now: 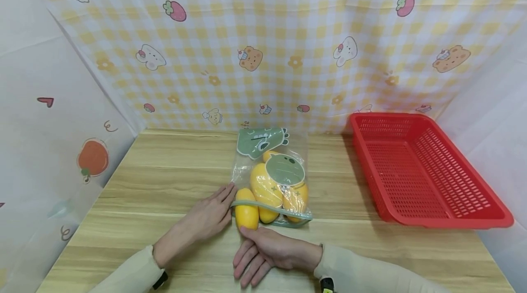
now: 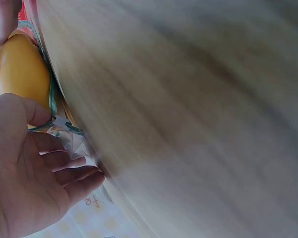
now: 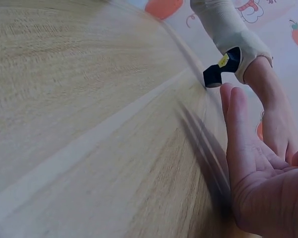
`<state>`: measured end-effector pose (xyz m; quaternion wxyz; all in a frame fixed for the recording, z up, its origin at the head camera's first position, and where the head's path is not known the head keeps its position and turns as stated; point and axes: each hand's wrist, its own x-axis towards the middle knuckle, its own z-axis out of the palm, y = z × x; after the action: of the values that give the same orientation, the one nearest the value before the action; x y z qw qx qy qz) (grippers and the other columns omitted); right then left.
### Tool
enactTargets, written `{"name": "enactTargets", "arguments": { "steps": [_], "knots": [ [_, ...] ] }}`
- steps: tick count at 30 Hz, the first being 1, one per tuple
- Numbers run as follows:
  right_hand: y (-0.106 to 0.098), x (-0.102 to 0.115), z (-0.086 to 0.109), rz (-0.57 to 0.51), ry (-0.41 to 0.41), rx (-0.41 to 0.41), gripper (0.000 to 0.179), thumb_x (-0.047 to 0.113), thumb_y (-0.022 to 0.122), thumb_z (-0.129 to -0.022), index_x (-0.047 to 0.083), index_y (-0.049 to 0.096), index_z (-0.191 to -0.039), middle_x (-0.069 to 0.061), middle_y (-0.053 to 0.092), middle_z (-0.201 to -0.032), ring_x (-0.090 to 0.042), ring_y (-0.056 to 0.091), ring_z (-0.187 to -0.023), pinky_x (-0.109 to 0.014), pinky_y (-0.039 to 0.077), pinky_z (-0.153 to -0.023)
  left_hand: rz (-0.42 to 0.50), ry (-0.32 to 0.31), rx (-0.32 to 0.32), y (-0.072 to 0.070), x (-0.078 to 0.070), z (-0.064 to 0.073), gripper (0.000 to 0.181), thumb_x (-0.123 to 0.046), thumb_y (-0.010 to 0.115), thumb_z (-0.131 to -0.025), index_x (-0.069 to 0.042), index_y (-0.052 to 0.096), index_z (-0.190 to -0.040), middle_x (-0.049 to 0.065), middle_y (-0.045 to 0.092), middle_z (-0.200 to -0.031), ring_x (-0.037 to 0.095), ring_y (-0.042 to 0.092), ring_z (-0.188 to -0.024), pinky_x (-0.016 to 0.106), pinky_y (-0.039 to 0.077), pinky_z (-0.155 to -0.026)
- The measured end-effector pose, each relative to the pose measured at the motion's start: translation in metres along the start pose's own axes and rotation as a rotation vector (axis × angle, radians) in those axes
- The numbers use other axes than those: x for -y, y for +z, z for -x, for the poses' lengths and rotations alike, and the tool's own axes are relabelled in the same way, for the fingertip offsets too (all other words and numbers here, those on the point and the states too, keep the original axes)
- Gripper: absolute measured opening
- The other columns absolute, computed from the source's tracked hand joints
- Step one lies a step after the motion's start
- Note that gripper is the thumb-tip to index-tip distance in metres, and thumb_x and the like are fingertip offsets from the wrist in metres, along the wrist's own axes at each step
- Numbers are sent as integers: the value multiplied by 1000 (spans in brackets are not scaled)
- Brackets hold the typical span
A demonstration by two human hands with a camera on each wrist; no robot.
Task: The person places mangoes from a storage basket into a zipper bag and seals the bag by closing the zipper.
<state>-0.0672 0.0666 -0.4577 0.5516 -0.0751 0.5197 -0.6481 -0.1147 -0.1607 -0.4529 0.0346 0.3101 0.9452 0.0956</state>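
A clear zip bag with green cartoon prints lies on the table, holding several yellow mangoes. One yellow mango sits partly through its mouth at the near left corner, its near end sticking out. My left hand is at the bag's left edge; in the left wrist view the thumb and forefinger pinch the bag by the zip's end. With its thumb, my right hand presses the near end of the protruding mango. The other right fingers are extended, palm turned up, and hold nothing.
A red plastic basket with slotted walls stands on the right of the wooden table. Behind the table hangs a yellow checked cloth, and the bag's far end lies close to it. White printed cloth lines the left side.
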Motion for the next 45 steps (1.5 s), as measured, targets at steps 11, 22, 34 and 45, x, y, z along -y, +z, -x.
{"name": "enactTargets", "arguments": {
  "steps": [11,22,34,45],
  "knots": [
    [-4,-3,1,9,35,-1,78,62,31,-105,-6,70,-111,-24,72,-104,-29,74,-86,-36,62,-67,8,-8,-3,-1,1,0,58,-21,50,-103,7,38,-152,25,35,-157,39,40,-140,51,40,-109],
    [-7,-6,8,16,46,-42,52,37,44,-108,-8,71,-106,-25,73,-99,-26,75,-79,-31,61,-60,-5,-13,4,-2,0,0,58,-23,50,-103,6,39,-152,23,35,-157,38,41,-140,51,42,-108],
    [-6,-6,6,28,-16,-63,53,37,43,-110,-9,69,-102,-26,72,-95,-24,75,-75,-30,61,-59,-4,-26,29,-3,0,0,59,-24,50,-104,5,37,-154,23,33,-159,38,40,-141,51,41,-108],
    [-7,-6,2,32,-47,-89,55,38,40,-111,-8,69,-102,-26,72,-96,-27,75,-76,-34,62,-61,-15,-14,22,-4,0,0,59,-22,50,-104,7,36,-154,24,33,-158,38,40,-140,51,41,-108]
  ]
}}
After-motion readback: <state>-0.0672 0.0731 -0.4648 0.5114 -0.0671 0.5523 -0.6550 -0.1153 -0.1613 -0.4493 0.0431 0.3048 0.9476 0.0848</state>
